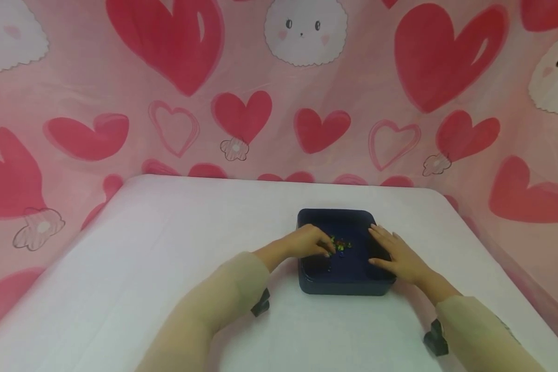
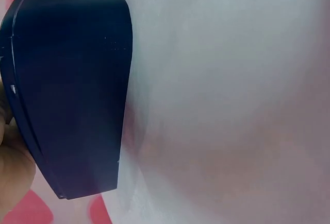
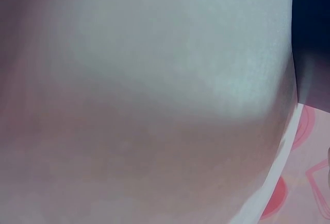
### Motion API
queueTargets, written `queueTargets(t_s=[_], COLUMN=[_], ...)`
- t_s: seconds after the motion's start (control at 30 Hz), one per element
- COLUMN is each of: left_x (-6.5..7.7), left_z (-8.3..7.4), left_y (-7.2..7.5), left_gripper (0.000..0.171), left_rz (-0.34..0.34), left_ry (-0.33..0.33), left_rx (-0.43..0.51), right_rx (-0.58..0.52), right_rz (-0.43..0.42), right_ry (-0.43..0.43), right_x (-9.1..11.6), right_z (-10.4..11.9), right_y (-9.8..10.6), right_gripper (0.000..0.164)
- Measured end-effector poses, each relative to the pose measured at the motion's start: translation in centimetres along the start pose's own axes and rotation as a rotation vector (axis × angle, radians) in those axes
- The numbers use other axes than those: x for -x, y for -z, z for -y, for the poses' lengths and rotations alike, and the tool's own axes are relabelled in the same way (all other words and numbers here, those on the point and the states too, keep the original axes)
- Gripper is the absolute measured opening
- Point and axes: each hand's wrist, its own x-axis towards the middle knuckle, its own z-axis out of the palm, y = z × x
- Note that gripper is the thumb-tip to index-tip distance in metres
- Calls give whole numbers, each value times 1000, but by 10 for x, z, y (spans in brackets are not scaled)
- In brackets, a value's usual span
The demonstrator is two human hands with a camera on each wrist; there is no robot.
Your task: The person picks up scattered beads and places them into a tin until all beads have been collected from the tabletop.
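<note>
A dark blue rectangular box (image 1: 349, 287) with rounded corners and no lid stands on the white table. Small shiny pieces in green, yellow, red and blue (image 1: 340, 245) lie in a loose cluster on its floor. My left hand (image 1: 309, 241) reaches over the left wall, its bent fingers pointing down beside the cluster; I cannot tell whether they pinch a piece. In the left wrist view the box's outer side (image 2: 72, 95) fills much of the left. My right hand (image 1: 398, 254) rests on the right rim with its fingers spread and extended inward.
The white tablecloth (image 1: 167, 248) spreads around the box. Behind and beside the table hangs a pink curtain (image 1: 269, 72) with red hearts and white cartoon faces. A dark wrist device (image 1: 261, 303) shows under the left sleeve, another (image 1: 436, 338) by the right sleeve.
</note>
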Motion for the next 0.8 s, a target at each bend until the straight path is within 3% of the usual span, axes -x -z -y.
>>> queueTargets(t_s=[0.13,0.37,0.8], left_x=[-4,-6,-5], left_z=[1,-3,-10], left_y=[-2,-4,-10], left_gripper=[15,15,16], left_rz=[31,131,146], left_ry=[11,-12,40], left_rx=[-43,-234,-361], right_rx=[4,1,-2], right_rz=[-2,-3,-1], right_ry=[3,3,0], right_x=[0,-1,0], right_z=[0,0,3], right_y=[0,1,1], right_gripper=[69,68,68])
